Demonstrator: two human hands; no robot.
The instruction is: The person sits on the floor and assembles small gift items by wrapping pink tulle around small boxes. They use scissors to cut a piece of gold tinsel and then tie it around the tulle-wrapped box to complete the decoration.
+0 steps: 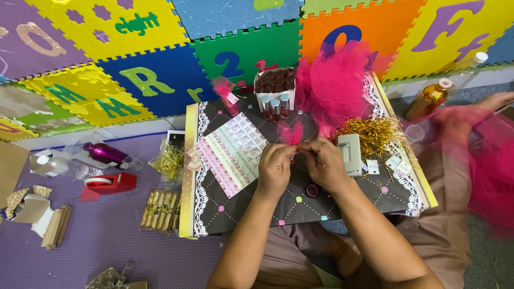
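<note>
Two hands, left grip (277, 166) and right grip (325, 163) pinching one pink tulle tuft (292, 134) (three vials (276, 107) behind)

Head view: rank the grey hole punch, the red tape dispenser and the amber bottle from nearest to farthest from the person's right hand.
From the right hand:
1. Grey hole punch, just beside it on the board.
2. Amber bottle, up and to the right, off the board.
3. Red tape dispenser, far left on the purple mat.

Both hands (302, 163) pinch pink tulle (292, 134) — above patterned tray (300, 206).
</note>
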